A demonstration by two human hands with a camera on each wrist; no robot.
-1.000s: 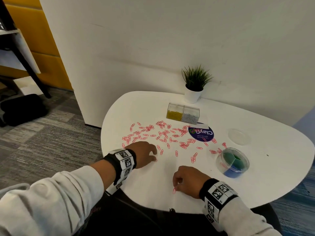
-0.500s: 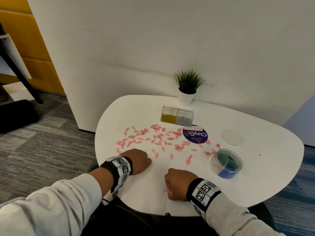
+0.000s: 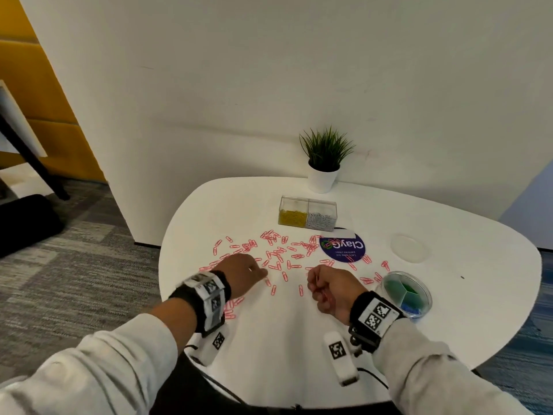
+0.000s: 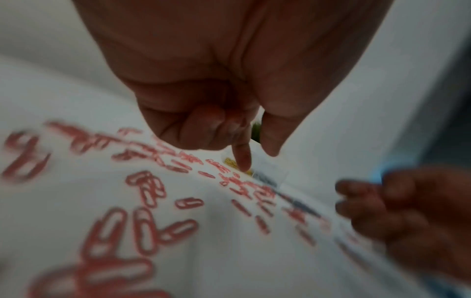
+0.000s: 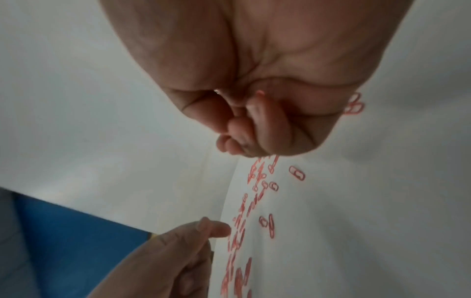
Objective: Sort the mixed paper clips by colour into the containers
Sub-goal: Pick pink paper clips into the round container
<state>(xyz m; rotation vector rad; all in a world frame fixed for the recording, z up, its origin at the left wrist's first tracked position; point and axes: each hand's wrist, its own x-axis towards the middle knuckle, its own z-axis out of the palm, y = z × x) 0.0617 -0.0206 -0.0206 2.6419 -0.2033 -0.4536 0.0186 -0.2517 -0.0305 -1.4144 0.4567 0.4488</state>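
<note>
pink paper clips [image 3: 276, 259] scattered by "clayg" sticker [image 3: 342, 249]; both hands moved fwd: right hand [image 3: 330, 287] fisted on clips, left hand [image 3: 244, 272] curled, forefinger out.

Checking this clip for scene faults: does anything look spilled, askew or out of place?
Only the expected mess: pink paper clips lie scattered loose across the white table, a few at its left edge by the left hand. The round container stands open, its lid apart.

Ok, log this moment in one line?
left hand: reaching at pink paper clips | right hand: grip curled on pink clips | round container: green, blue only
</note>
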